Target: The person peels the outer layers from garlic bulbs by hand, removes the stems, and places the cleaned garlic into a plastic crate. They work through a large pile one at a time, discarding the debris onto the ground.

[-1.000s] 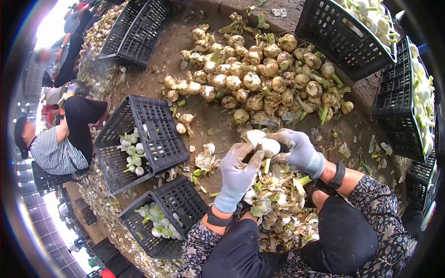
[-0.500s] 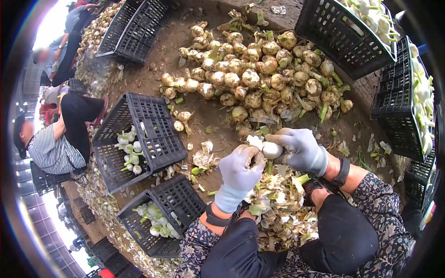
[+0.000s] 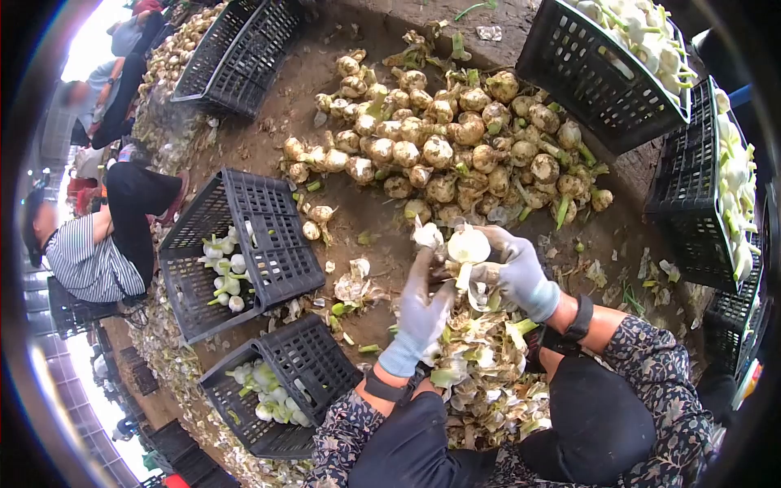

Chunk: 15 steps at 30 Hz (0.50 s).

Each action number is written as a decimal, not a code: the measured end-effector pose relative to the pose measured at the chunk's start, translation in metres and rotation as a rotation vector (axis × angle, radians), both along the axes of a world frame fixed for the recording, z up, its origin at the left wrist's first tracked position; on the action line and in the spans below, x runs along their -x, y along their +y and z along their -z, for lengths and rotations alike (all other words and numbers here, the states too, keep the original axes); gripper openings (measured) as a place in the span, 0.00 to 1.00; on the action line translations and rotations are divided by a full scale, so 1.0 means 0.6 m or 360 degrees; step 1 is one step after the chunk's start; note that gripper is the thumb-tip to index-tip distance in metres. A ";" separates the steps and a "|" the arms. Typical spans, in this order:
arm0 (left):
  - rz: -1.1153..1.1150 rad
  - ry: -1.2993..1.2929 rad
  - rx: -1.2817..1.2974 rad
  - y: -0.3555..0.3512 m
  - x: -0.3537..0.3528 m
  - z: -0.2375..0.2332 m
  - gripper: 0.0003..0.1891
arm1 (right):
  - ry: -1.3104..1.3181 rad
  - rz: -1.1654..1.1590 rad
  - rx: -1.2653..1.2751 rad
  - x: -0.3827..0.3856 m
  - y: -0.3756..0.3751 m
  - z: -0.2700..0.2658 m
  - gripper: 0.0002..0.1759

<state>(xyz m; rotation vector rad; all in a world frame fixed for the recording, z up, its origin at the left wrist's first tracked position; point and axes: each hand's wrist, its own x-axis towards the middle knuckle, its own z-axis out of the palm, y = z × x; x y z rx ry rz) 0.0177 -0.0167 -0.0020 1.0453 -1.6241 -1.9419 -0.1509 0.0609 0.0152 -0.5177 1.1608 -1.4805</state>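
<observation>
A white peeled garlic bulb (image 3: 469, 244) with a short pale green stem pointing down is held in my right hand (image 3: 521, 272), in a grey-white glove. My gloved left hand (image 3: 425, 305) is just left of it, its fingers closed around a loose piece of whitish skin (image 3: 427, 234). Beyond both hands lies a big pile of dirty, unpeeled garlic bulbs (image 3: 439, 150). Peeled skins and stem scraps (image 3: 488, 374) are heaped between my legs.
Two tipped black crates (image 3: 272, 244) (image 3: 313, 362) at the left hold clean bulbs. Full crates (image 3: 598, 77) (image 3: 691, 187) stand at the right. Another crate (image 3: 244, 61) is at the upper left. A person in a striped shirt (image 3: 89, 256) sits far left.
The bulb has come up and turned, its stem now pointing down toward me. My left hand has moved slightly away from it, with the skin raised at its fingertips.
</observation>
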 end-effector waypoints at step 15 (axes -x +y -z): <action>-0.0084 0.0500 -0.0387 -0.009 0.000 -0.033 0.36 | 0.0074 -0.0432 -0.0007 0.025 -0.026 -0.016 0.25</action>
